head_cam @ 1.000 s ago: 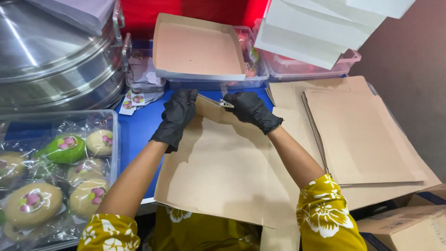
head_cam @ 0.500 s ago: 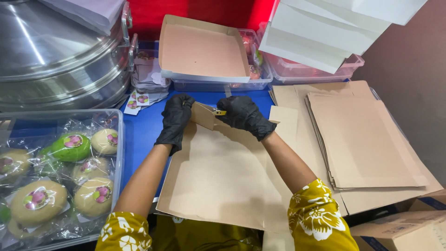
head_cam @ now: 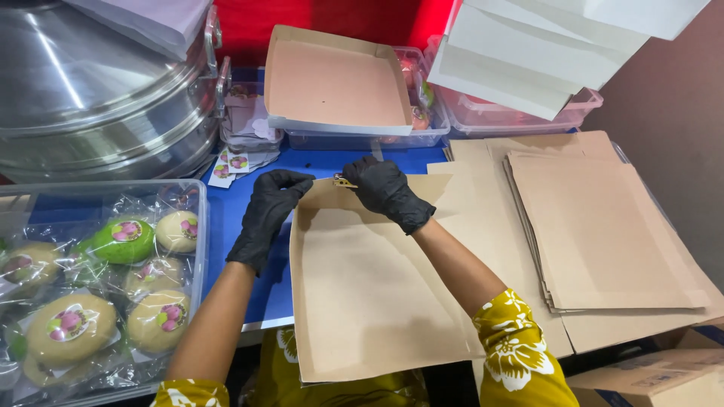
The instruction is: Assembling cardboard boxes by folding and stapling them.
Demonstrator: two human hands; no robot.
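A flat brown cardboard sheet point(head_cam: 369, 286) lies on the blue bench point(head_cam: 226, 226), its far edge under both black-gloved hands. The left hand point(head_cam: 268, 211) has its fingers curled onto the sheet's far left corner. The right hand point(head_cam: 385, 188) pinches a small metal stapler point(head_cam: 343, 181) at that edge.

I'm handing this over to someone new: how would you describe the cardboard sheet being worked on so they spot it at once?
Start at the blue table, between the clear tub of wrapped buns and the stack of flat brown sheets. The brown cardboard box blank lies in front of the person, apart from the stack, its raised far corner pinched by both black-gloved hands, left hand and right hand.
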